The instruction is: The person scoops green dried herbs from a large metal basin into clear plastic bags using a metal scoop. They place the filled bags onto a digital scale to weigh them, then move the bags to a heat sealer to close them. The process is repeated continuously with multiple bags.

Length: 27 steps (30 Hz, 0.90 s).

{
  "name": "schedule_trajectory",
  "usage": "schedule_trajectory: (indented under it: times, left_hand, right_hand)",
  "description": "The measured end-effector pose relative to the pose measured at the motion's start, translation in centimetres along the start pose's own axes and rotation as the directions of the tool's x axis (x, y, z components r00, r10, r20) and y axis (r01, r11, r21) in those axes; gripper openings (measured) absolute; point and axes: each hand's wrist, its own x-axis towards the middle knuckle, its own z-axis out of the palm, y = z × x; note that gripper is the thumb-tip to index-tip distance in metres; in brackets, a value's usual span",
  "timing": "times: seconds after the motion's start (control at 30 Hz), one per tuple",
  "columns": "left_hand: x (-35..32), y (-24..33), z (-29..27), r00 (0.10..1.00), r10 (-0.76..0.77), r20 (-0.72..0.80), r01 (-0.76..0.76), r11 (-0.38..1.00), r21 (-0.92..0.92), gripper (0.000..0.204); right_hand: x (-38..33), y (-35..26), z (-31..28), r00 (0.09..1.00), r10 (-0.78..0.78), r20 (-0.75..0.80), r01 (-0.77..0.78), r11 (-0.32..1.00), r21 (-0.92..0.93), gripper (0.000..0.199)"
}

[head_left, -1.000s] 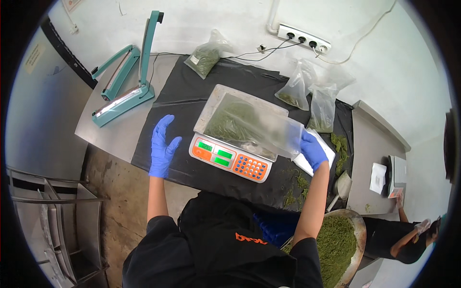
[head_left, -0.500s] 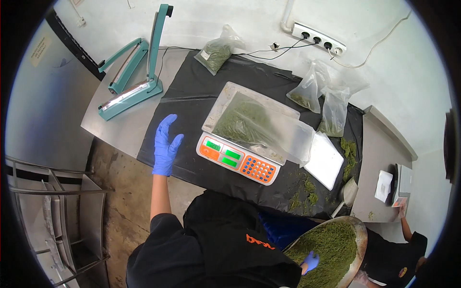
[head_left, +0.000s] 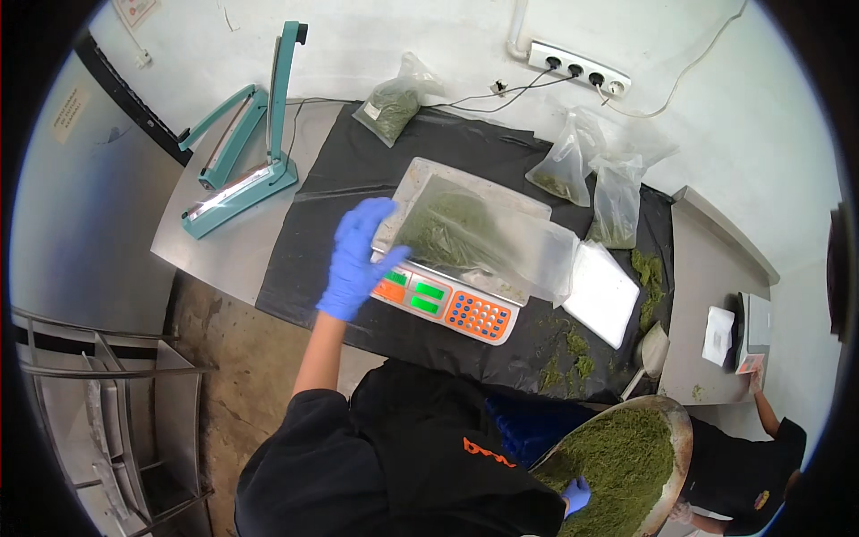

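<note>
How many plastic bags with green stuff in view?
4: flat bag on the scale, labelled bag near the wall, left bag and right bag side by side behind the scale's right end. More may hide behind that pair.

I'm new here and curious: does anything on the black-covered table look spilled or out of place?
Yes, loose green bits lie scattered on the black sheet left of the scoop, outside the bags and the large pan; they look spilled.

hands [head_left: 356, 259]: blue-gloved | keypad [head_left: 480, 314]: orange | displays [head_left: 426, 306]: green | plant matter [head_left: 625, 452]: green | table cover [head_left: 318, 201]: black | sealer [head_left: 240, 200]: teal
</note>
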Motion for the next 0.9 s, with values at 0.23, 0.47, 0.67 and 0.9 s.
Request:
schedule_trajectory:
  times: [0.23, 0.47, 0.67, 0.9]
  left_hand:
    - [5.1, 11.4, 10.0, 0.798, 0.527, 0.292, -0.588, 0.786, 0.190, 0.072]
    - [13.0, 2.1, 11.0, 0.973, 0.226, -0.038, -0.211, 0.949, 0.232, 0.011]
    - [23.2, -9.8, -0.4, 0.710, -0.344, -0.615, 0.375, 0.923, -0.083, 0.041]
    - [29.9, -25.3, 4.5, 0.917, -0.312, -0.249, 0.397, 0.772, 0.496, 0.043]
  right_hand:
    - [-0.6, -2.4, -4.8, 0.969, 0.237, -0.068, -0.244, 0.877, -0.415, 0.038]
    - [-3.8, 0.7, -3.5, 0.932, 0.336, -0.138, -0.363, 0.856, -0.367, 0.028]
    - [-8.6, 8.1, -5.2, 0.854, 0.429, -0.295, -0.515, 0.778, -0.359, 0.020]
    - [-13.3, 9.3, -4.3, 0.817, 0.405, -0.410, -0.508, 0.842, -0.181, 0.015]
